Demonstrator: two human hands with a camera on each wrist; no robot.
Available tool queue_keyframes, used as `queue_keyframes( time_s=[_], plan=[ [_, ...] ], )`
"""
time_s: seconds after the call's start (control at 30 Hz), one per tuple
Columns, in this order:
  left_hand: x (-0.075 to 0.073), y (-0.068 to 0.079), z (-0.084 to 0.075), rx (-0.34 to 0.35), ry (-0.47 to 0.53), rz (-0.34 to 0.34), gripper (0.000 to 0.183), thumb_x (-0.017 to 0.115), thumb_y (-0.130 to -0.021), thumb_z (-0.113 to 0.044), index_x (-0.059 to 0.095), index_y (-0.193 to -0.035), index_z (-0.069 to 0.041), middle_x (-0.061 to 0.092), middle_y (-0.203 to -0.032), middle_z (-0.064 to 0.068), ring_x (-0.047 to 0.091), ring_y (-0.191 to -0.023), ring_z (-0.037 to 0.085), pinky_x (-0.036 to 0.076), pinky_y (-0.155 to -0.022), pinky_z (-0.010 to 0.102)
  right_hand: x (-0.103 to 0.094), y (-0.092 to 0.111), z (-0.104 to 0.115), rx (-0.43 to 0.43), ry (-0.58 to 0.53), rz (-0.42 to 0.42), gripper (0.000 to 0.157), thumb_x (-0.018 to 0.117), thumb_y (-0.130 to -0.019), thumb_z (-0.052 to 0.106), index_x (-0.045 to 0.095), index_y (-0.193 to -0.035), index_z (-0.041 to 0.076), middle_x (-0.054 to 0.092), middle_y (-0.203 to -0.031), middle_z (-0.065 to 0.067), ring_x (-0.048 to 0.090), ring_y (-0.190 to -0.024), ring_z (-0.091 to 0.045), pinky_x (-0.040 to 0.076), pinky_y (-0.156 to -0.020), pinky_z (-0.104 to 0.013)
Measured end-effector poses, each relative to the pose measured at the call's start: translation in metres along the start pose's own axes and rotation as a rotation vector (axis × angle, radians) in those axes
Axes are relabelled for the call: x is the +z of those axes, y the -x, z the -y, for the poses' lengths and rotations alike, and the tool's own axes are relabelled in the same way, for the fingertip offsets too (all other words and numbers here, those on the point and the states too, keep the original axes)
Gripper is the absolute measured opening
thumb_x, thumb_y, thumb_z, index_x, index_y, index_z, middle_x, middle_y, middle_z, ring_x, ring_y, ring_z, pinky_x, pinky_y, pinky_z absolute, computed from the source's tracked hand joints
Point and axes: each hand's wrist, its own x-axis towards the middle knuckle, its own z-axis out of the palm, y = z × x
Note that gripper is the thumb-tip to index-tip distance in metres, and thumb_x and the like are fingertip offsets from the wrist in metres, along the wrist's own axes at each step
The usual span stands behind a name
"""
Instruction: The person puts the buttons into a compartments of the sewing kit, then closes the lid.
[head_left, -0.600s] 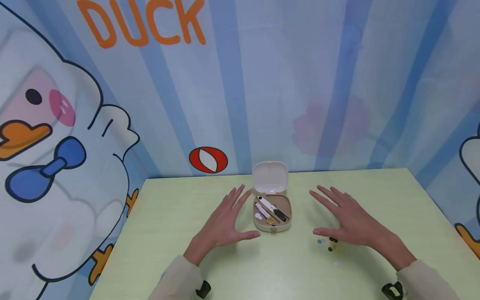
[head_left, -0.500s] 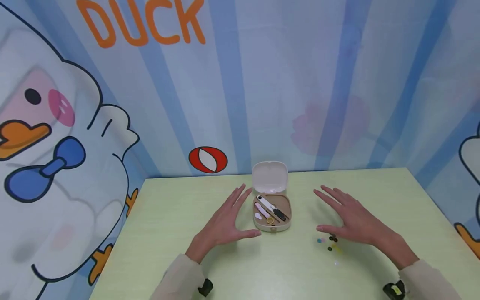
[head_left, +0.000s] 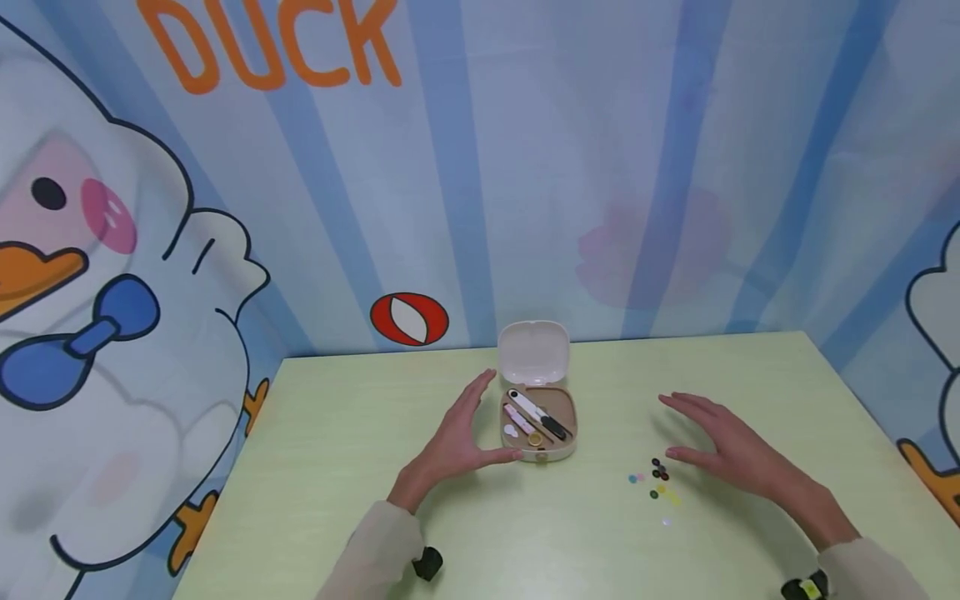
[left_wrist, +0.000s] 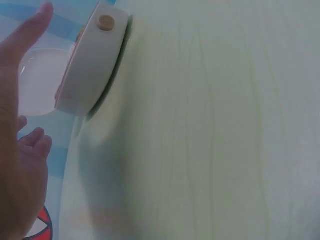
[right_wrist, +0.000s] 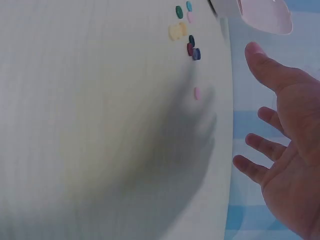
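Note:
A small lidded box (head_left: pixel 558 452), its pale lid (head_left: pixel 534 352) raised, stands near the table's back edge. Inside lie a white tool with a black end (head_left: pixel 538 413), a slim pink item (head_left: pixel 519 419) and a gold ring-like piece (head_left: pixel 535 439). My left hand (head_left: pixel 450 442) is at the box's left side, thumb spread from the fingers, holding nothing. In the left wrist view the box's wall (left_wrist: pixel 90 65) shows beyond the thumb. My right hand (head_left: pixel 738 450) hovers with loosely bent fingers, holding nothing, just right of several small loose buttons (head_left: pixel 660 476).
Scattered buttons include a yellow pair (right_wrist: pixel 175 32), a green one (right_wrist: pixel 179 12) and a lone pink one (right_wrist: pixel 197 93). Behind the pale table (head_left: pixel 360 400) hangs a blue striped cloth (head_left: pixel 525 167) with a printed duck. Each wrist carries a dark camera.
My right hand has moved right, away from the box, uncovering more of the dark buttons. My left hand has shifted slightly toward the box, its fingers drawn closer together. The head view has turned slightly right.

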Motion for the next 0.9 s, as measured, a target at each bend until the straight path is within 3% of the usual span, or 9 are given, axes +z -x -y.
queue_keyframes(
  time_s=[0.17,0.3,0.47,0.9],
  plan=[
    [0.009,-0.004,0.008,0.004,0.079,0.001,0.119,0.092,-0.076,-0.047,0.021,-0.166,-0.015,0.026,-0.17,0.003,0.031,-0.152,0.027,0.037,-0.12,0.041,0.006,0.013,-0.01,-0.011,0.01,-0.047,0.06,0.082,-0.091,0.026,0.06,-0.142,0.004,0.06,-0.136,-0.021,0.054,-0.124,-0.046,0.045,-0.096,-0.067],
    [0.015,-0.006,0.012,-0.015,0.124,0.002,0.118,0.094,-0.075,-0.045,0.023,-0.165,-0.015,0.028,-0.169,0.008,0.032,-0.152,0.028,0.037,-0.119,0.041,0.013,0.021,-0.019,-0.037,0.025,-0.091,0.052,0.086,-0.087,0.019,0.068,-0.134,0.004,0.067,-0.116,-0.009,0.062,-0.101,-0.027,0.053,-0.081,-0.046],
    [0.022,-0.009,0.014,-0.025,0.161,-0.007,0.118,0.095,-0.073,-0.045,0.026,-0.165,-0.02,0.03,-0.168,0.003,0.033,-0.151,0.025,0.036,-0.12,0.04,0.021,0.029,-0.03,-0.06,-0.045,-0.127,0.042,0.086,-0.084,0.007,0.073,-0.124,0.002,0.064,-0.096,0.004,0.048,-0.073,-0.004,0.043,-0.059,-0.023],
    [0.034,-0.014,0.017,-0.032,0.176,-0.005,0.117,0.096,-0.073,-0.042,0.026,-0.165,-0.022,0.032,-0.167,-0.001,0.032,-0.152,0.018,0.033,-0.12,0.033,0.027,0.036,-0.039,-0.03,-0.134,-0.118,0.025,0.082,-0.088,0.006,0.079,-0.112,0.008,0.058,-0.087,0.014,0.042,-0.066,-0.003,0.038,-0.053,-0.021]
  ],
)
